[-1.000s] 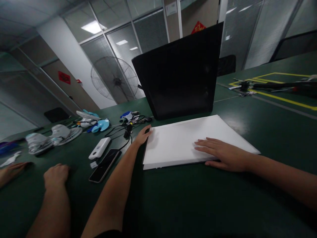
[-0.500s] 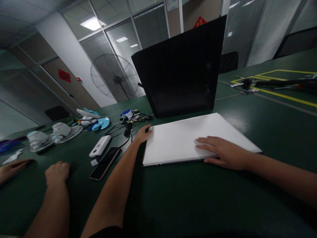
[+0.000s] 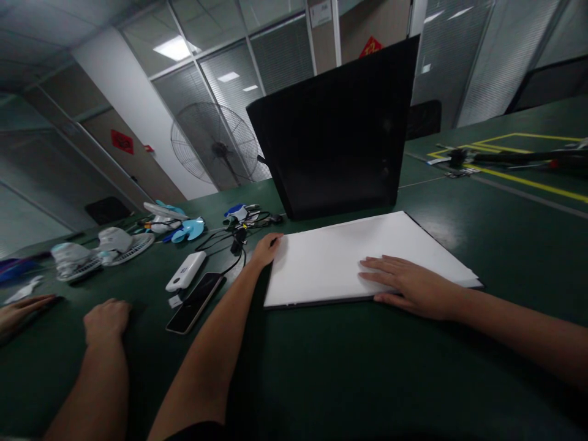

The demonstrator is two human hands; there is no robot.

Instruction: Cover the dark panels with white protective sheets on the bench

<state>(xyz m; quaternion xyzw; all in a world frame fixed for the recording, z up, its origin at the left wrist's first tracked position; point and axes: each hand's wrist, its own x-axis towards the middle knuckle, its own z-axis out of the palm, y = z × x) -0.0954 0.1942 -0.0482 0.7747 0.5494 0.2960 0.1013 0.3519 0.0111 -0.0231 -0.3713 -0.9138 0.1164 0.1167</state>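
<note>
A flat white board [image 3: 349, 257] lies on the dark green table [image 3: 367, 367], with a thin dark edge showing under its near side. My right hand [image 3: 408, 285] lies flat on the board's near right part, fingers stretched out and pointing left. My left hand [image 3: 265, 248] is at the board's far left edge, its fingers curled onto that edge. Directly behind the board stands a large black panel [image 3: 335, 135], leaning back.
Left of the board lie a black phone [image 3: 195, 302], a white power bank [image 3: 186, 271], tangled cables [image 3: 234, 236] and small fan parts [image 3: 105, 245]. Another person's two hands [image 3: 105, 318] rest on the table at far left. A standing fan [image 3: 214, 147] is behind.
The board's near edge looked thick and raised a second ago; now it sits lower and flatter. Both my hands have stayed almost in place.
</note>
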